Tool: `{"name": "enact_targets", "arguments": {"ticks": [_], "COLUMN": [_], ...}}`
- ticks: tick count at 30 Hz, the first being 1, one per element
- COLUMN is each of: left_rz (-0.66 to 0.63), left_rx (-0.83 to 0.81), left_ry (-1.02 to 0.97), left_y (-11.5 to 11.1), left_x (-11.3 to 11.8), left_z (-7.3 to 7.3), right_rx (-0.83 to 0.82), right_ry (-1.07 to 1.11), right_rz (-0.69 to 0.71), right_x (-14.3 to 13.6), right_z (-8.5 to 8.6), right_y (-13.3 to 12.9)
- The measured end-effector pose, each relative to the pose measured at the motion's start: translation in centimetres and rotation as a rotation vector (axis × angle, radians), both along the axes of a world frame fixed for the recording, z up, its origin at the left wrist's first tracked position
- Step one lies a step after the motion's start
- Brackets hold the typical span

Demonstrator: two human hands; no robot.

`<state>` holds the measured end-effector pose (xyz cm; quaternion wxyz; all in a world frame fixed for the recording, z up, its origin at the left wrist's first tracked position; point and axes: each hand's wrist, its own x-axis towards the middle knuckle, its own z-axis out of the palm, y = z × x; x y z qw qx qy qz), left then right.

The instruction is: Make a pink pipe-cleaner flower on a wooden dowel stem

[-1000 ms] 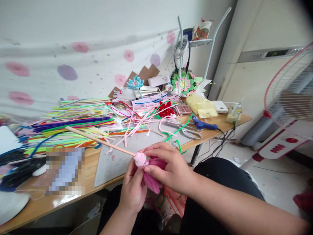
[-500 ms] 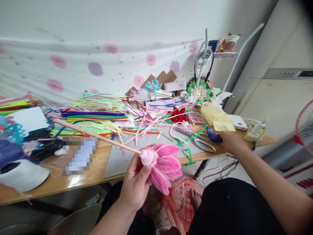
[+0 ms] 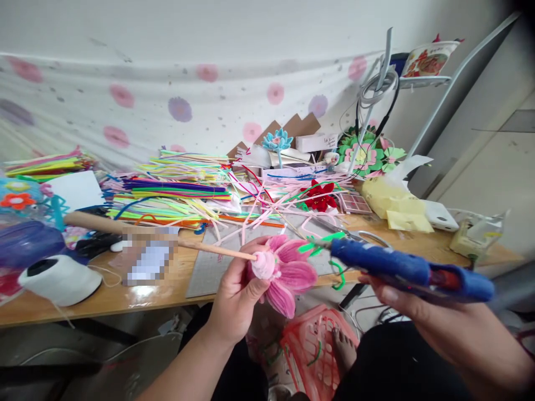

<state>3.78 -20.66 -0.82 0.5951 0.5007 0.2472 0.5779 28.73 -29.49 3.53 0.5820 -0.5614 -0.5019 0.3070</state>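
Note:
My left hand [image 3: 240, 292] is closed around the base of a pink pipe-cleaner flower [image 3: 292, 275], its petals pointing right. A wooden stick [image 3: 209, 248] runs from the pale pink wrapped base up to the left, towards my view. In my right hand [image 3: 418, 312] is a blue hot glue gun [image 3: 401, 264], its nozzle pointing left, just right of the petals. Whether the tip touches a petal I cannot tell. Behind the nozzle, green pipe-cleaner pieces [image 3: 337, 275] lie at the table's front edge.
Bundles of coloured pipe cleaners [image 3: 175, 189] cover the table's back. A red flower [image 3: 320, 195], scissors [image 3: 371, 236] and a yellow plastic bag [image 3: 380, 197] lie to the right. A white thread cone [image 3: 61, 278] is at left. Below stands a pink plastic basket [image 3: 292, 340].
My right hand has lifted the glue gun from the table's right side and brought it left to the flower. The flower has turned slightly in my left hand, and the view has shifted.

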Motion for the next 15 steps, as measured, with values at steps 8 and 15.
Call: {"name": "enact_targets", "arguments": {"ticks": [8,15], "left_rz": [0.021,0.016], "left_rx": [0.017,-0.049], "left_ry": [0.028,0.018], "left_y": [0.2,1.1], "left_x": [-0.5,-1.6], "left_z": [0.1,-0.4], "right_rx": [-0.084,0.147], "right_ry": [-0.220,0.149], "right_rz": [0.234,-0.260], "right_x": [-1.6,3.6], "right_z": [0.3,-0.6], "right_y": [-0.1,1.7]}}
